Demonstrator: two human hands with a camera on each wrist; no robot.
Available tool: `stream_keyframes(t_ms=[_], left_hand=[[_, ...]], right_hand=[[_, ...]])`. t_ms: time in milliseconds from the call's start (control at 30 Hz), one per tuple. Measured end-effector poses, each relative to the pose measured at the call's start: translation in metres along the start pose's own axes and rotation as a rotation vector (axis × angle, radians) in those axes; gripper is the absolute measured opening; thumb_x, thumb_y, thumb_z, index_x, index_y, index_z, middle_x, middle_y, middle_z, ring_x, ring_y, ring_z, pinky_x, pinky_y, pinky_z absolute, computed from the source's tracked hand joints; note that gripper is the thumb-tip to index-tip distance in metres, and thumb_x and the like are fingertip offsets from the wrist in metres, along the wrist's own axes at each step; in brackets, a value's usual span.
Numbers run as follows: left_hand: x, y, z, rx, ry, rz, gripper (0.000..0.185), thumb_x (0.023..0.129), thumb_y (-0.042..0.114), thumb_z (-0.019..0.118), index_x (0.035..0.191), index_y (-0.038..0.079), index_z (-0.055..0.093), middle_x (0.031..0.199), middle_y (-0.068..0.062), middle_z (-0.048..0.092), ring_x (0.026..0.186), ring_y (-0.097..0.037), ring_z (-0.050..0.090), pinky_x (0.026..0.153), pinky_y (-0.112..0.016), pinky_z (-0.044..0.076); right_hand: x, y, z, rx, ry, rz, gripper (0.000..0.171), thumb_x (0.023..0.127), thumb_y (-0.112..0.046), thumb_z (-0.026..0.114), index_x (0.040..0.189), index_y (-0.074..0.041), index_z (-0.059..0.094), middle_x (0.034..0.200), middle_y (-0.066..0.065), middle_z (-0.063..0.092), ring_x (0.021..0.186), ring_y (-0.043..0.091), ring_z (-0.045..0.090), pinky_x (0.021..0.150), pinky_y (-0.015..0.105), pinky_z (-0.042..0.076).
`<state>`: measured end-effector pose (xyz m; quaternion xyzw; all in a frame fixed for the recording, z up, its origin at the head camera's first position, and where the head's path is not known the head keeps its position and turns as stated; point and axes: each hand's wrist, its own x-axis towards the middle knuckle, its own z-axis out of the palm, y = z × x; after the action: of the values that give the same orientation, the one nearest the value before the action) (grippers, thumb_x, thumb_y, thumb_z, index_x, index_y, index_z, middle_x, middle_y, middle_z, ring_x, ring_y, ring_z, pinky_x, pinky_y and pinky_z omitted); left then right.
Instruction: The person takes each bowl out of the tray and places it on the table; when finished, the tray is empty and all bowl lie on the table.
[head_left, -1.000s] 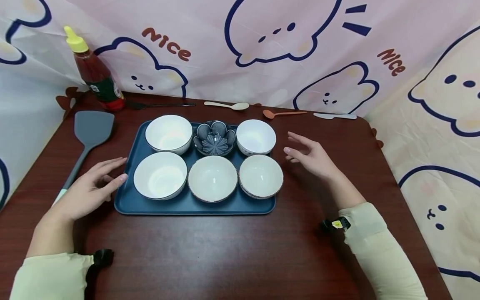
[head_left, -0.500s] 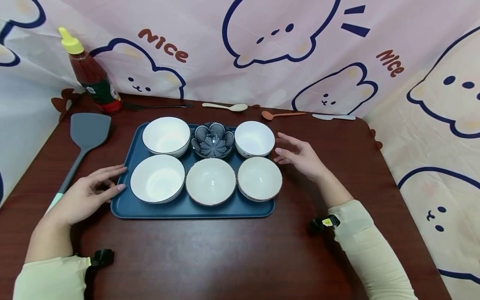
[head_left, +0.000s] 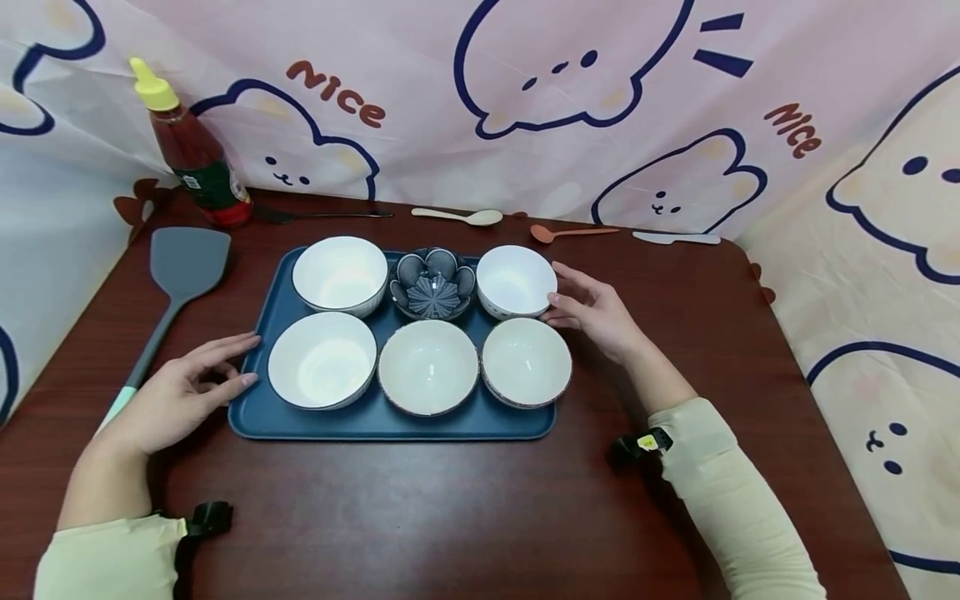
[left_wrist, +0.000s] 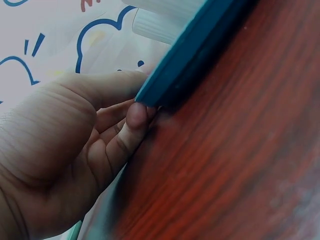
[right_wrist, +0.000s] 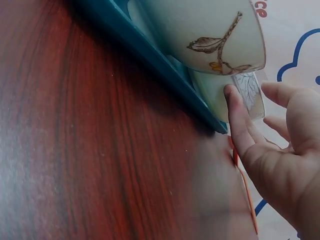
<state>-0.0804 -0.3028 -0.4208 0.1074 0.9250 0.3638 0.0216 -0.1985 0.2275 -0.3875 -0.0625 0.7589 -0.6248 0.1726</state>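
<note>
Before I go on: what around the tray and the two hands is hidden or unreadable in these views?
- Head view: the label on the sauce bottle is too small to read.
- Left wrist view: the left hand touches the tray edge; the bowls are cut off at the top.
- Right wrist view: the right hand has a fingertip on the white bowl, mostly hidden behind the leaf-patterned bowl.

— What does the table [head_left: 450,517] carry?
— A blue tray [head_left: 360,421] at its middle, a grey spatula [head_left: 176,279] to the left, a sauce bottle [head_left: 191,150] in the far left corner.
— And along the back edge?
— A dark spoon [head_left: 322,215], a cream spoon [head_left: 459,217], an orange spoon [head_left: 572,232], a pale knife [head_left: 675,238].
</note>
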Motion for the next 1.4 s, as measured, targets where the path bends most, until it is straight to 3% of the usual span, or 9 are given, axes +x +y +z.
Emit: stream_keyframes(t_ms=[133,367,833,1200,1400], left_hand=[[0.0,0.001,0.0,0.008,0.004,0.005,0.05,0.098,0.019,0.065,0.145,0.011,0.052,0.119,-0.004,0.055,0.083,0.004,0.05,0.066,-0.011,0.042],[0.0,0.0,0.001,-0.006,0.012,0.03,0.05,0.096,0.013,0.067,0.144,0.007,0.052,0.118,-0.009,0.057,0.082,0.004,0.05,0.064,-0.012,0.041],[0.0,0.0,0.001,-0.021,0.009,0.038,0.051,0.095,0.01,0.067,0.144,0.006,0.052,0.135,-0.019,0.053,0.084,0.007,0.049,0.067,-0.008,0.041],[0.0,-0.001,-0.002,-0.015,0.004,0.036,0.051,0.096,0.01,0.066,0.145,0.006,0.051,0.134,-0.019,0.053,0.084,0.006,0.049,0.067,-0.009,0.041],[-0.001,0.0,0.002,-0.019,-0.001,0.03,0.052,0.096,0.012,0.066,0.145,0.007,0.051,0.14,-0.021,0.05,0.084,0.006,0.049,0.068,-0.007,0.041]], right_hand=[[0.002,0.003,0.002,0.045,0.023,0.024,0.062,0.099,-0.02,0.063,0.155,-0.02,0.036,0.145,0.016,0.045,0.088,0.014,0.072,0.082,0.028,0.058],[0.005,0.006,0.007,0.127,0.079,0.032,0.059,0.099,-0.016,0.063,0.153,-0.019,0.04,0.14,0.018,0.048,0.083,0.015,0.072,0.078,0.028,0.059],[0.007,0.0,0.015,0.254,0.179,0.061,0.055,0.096,-0.003,0.058,0.149,-0.016,0.048,0.091,0.005,0.066,0.066,0.012,0.069,0.069,0.024,0.058],[0.001,-0.01,-0.001,0.306,0.198,0.003,0.054,0.097,-0.001,0.056,0.149,-0.012,0.047,0.099,0.007,0.065,0.065,0.013,0.069,0.068,0.023,0.058],[-0.008,-0.013,-0.021,0.314,0.26,0.028,0.054,0.098,-0.004,0.055,0.15,-0.014,0.046,0.118,0.009,0.059,0.07,0.012,0.069,0.069,0.022,0.058]])
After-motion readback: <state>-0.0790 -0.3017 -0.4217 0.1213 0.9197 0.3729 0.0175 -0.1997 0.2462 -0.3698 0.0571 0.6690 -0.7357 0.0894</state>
